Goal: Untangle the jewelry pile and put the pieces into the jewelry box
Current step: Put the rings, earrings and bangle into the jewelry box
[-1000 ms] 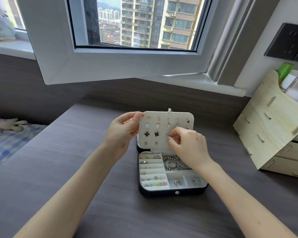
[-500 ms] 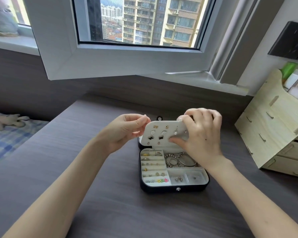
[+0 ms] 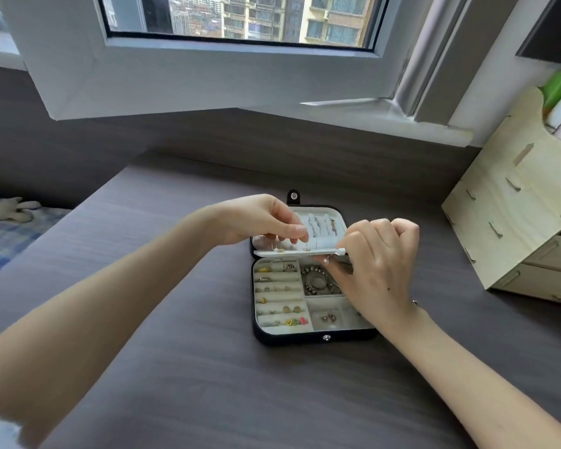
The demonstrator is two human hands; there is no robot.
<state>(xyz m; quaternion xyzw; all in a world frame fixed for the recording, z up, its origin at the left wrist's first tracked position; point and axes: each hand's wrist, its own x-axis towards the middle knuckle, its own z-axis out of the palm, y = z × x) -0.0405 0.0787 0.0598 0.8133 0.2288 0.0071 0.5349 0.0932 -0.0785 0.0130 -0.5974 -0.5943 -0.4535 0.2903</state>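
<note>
- Two bare hands meet over the open jewelry box [image 3: 314, 338]. It sits on the dark wood-grain tabletop [image 3: 191, 367], a little right of the middle and well in from every edge.
- We see the box's white earring panel [image 3: 292, 252] lying almost level and edge-on to us. It sits between the lid [image 3: 336, 212], which is laid back toward the far edge, and the tray on the near side.
- Our right hand [image 3: 379, 264] has its fingers curled, and thumb and forefinger pinch the right end of the panel.
- Our left hand [image 3: 259, 222] comes in from the left with its fingertips bunched on the panel's upper face. We cannot tell whether it grips the panel or only rests on it.
- Thin chains [image 3: 319, 226] lie inside the lid, and a black snap tab [image 3: 293, 196] stands at its far rim.
- The tray's left half has padded rows holding rings and studs [image 3: 277, 298]. Brightly coloured pieces [image 3: 295, 321] sit in the nearest row.
- Beaded bracelets [image 3: 318, 281] fill the far right compartment, partly under the right hand. A pair of small earrings [image 3: 328, 317] lies in the compartment nearer to us.
- A pale wooden desk organizer [image 3: 515, 205] stands at the tabletop's right edge, apart from the box.
- A white window frame [image 3: 208, 76] hangs above the far edge.
- Beyond the left edge, a pale plush toy [image 3: 4, 210] lies on blue checked cloth [image 3: 0, 247].
</note>
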